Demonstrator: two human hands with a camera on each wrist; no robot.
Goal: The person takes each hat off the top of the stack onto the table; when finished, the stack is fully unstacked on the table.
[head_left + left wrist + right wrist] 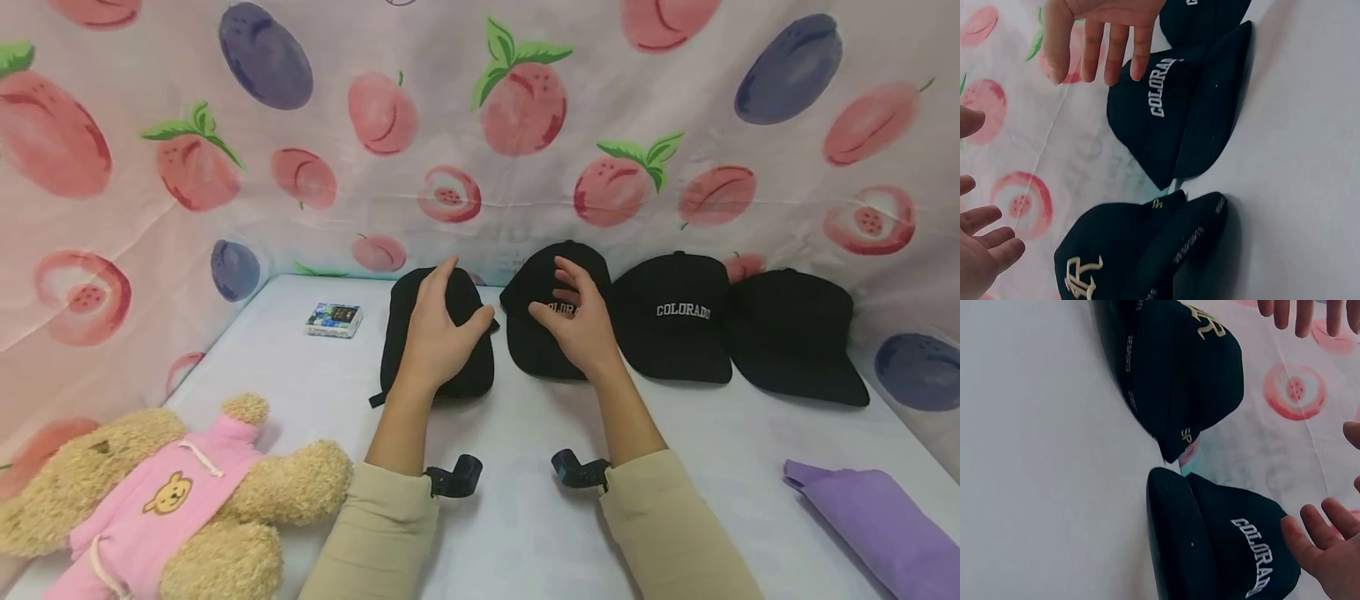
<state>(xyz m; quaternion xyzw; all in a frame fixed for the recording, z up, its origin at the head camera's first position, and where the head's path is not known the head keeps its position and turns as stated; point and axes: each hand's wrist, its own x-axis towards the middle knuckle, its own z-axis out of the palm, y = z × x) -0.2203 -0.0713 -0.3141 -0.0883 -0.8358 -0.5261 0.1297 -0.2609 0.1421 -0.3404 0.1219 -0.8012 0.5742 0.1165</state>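
My left hand is raised with spread, slightly bent fingers in front of the leftmost black cap. In the left wrist view, gold letters mark that cap. Facing it, my right hand hovers before a second black cap, which has white COLORADO lettering partly covered in the head view. The right wrist view shows that COLORADO cap beside the gold-lettered one. Both palms are turned inward with a gap between them, and neither hand holds anything.
Farther right along the back stand another COLORADO cap and a plain black cap. A small patterned box lies left. A teddy bear in pink and a purple item occupy the front sides. Fruit-print cloth hangs behind.
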